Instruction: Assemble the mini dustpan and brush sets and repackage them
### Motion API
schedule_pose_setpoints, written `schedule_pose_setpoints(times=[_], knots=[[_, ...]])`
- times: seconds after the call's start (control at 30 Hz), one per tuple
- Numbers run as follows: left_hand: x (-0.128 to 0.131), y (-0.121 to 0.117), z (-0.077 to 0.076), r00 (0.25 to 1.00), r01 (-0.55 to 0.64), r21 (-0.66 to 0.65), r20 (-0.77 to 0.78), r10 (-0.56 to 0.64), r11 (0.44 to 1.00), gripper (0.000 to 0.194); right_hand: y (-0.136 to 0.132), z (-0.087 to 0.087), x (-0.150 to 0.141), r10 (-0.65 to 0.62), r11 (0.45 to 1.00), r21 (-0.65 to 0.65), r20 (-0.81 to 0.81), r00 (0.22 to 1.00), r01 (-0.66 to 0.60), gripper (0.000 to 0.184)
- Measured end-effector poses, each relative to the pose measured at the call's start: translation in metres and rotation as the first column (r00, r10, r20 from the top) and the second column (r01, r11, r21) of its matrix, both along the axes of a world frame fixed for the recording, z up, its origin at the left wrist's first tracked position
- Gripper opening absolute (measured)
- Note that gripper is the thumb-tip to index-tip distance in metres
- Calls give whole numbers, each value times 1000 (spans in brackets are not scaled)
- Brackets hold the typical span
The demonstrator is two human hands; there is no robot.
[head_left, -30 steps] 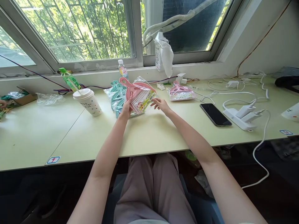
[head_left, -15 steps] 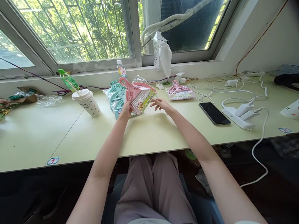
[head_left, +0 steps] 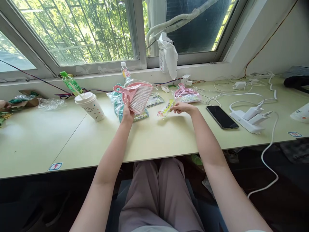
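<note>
My left hand (head_left: 128,113) grips a pink mini dustpan and brush set (head_left: 137,95) in clear plastic, lifted and tilted with its pale bristles facing me. To the right, my right hand (head_left: 181,108) pinches a yellow-green printed label card (head_left: 166,109), held just above the table and apart from the set. Behind and below the left hand lie several green dustpan and brush sets (head_left: 117,104) in plastic, partly hidden. Past my right hand, another pink set (head_left: 185,93) in its bag rests on the table.
A lidded paper cup (head_left: 90,106) and a green-wrapped bottle (head_left: 71,83) stand at left. At right lie a black phone (head_left: 221,117) and a white power strip (head_left: 246,121) with cables. A tissue pack (head_left: 166,54) is by the window. Another person's hand (head_left: 4,104) shows at far left.
My right hand has moved right with the label card, which has come away from the pink set. The set in my left hand has tilted left, baring its bristles.
</note>
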State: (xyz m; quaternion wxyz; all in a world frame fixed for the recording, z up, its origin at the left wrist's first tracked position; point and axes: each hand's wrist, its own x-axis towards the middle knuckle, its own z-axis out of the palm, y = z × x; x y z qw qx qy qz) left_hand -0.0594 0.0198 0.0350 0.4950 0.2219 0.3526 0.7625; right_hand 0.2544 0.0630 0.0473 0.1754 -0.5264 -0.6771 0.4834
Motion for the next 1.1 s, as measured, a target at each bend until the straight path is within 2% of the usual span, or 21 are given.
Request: schedule_pose_setpoints(times=[0.07, 0.13, 0.17, 0.23, 0.3, 0.37, 0.43, 0.5, 0.57, 0.73, 0.83, 0.93, 1.0, 1.1], knots=[[-1, 0, 1, 1000, 2, 10, 6, -3, 1000, 29, 3, 1, 18, -29, 999, -16, 262, 965, 34, 33], [0, -1, 0, 1000, 17, 10, -14, -17, 1000, 33, 5, 2, 26, -95, 995, 56, 338, 936, 81, 43], [3, -2, 0, 999, 27, 6, -30, -27, 1000, 35, 4, 4, 24, -123, 989, 110, 282, 951, 95, 47], [9, -5, 1, 996, 54, -6, -67, -54, 999, 37, -2, 8, 11, -118, 969, 217, 3, 993, 115, 51], [17, -10, 3, 990, 93, -18, -105, -95, 995, 40, -11, 14, -11, -56, 951, 272, -323, 945, 150, 44], [25, -16, 6, 979, 149, -25, -139, -151, 988, 45, -22, 18, -36, -13, 962, 231, -489, 872, 144, 36], [31, -22, 8, 963, 215, -13, -163, -214, 976, 48, -30, 18, -54, -26, 990, 102, -525, 851, 93, 31], [34, -26, 8, 947, 272, 5, -177, -267, 962, 48, -33, 15, -63, -107, 993, -22, -516, 850, 112, 27], [36, -28, 7, 937, 305, 10, -180, -298, 952, 48, -32, 10, -64, -158, 987, -91, -478, 864, 130, 25], [37, -28, 2, 901, 401, 17, -189, -391, 916, 55, -24, 4, -52, -202, 979, -75, -501, 842, 191, 21], [38, -29, 1, 889, 423, 45, -215, -405, 905, 60, -21, 8, -41, -173, 985, -109, -531, 830, 136, 24], [39, -31, 1, 893, 409, 57, -229, -387, 911, 59, -17, 9, -35, -142, 990, -94, -620, 772, 106, 27], [39, -31, 2, 890, 420, 60, -225, -397, 906, 58, -15, 6, -35, -145, 989, -75, -676, 723, 128, 22], [37, -31, 3, 887, 423, 49, -225, -403, 905, 59, -15, -3, -43, -132, 991, -114, -702, 700, 72, 13]])
